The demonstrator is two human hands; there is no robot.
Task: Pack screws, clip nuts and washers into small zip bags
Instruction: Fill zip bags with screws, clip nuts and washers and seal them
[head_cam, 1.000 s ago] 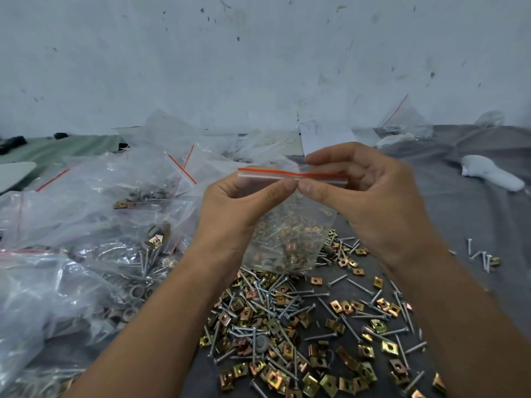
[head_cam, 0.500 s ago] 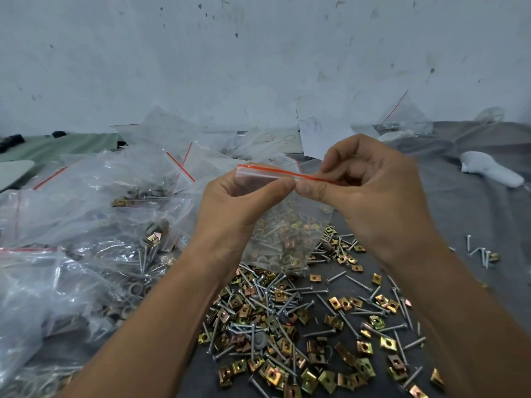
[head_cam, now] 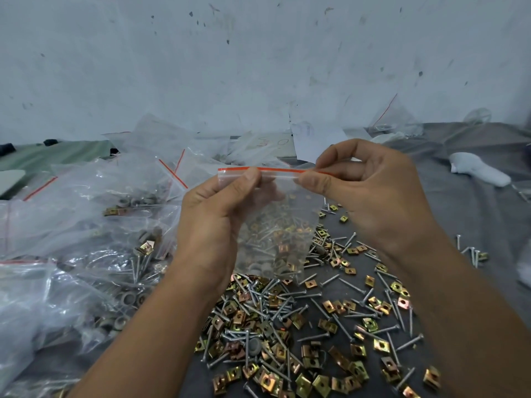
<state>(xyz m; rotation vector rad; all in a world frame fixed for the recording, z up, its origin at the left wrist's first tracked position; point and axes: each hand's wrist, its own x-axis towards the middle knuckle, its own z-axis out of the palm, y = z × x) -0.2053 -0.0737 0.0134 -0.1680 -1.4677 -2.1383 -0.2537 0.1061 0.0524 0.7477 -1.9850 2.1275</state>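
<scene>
A small clear zip bag [head_cam: 273, 225] with a red strip along its top is held up at the centre of the frame by both hands. Its upper edge is pinched near the left corner between the thumb and fingers of the left hand [head_cam: 214, 222], and further right along the seal between the thumb and forefinger of the right hand [head_cam: 373, 193], whose other fingers are curled loosely above the bag. Screws, brass-coloured clip nuts and grey washers are seen through the plastic, gathered in the lower part of the bag. Below the bag, across the lower centre and lower right of the frame, a loose heap of screws [head_cam: 287, 311] and clip nuts [head_cam: 321, 384] is spread on a dark grey cloth [head_cam: 474, 214]. At the left of the frame, a pile of filled bags [head_cam: 86, 239] is stacked, with hardware visible inside. A white object [head_cam: 477, 170] lies on the cloth at the right edge, and a marked white wall [head_cam: 258, 67] fills the upper part.
</scene>
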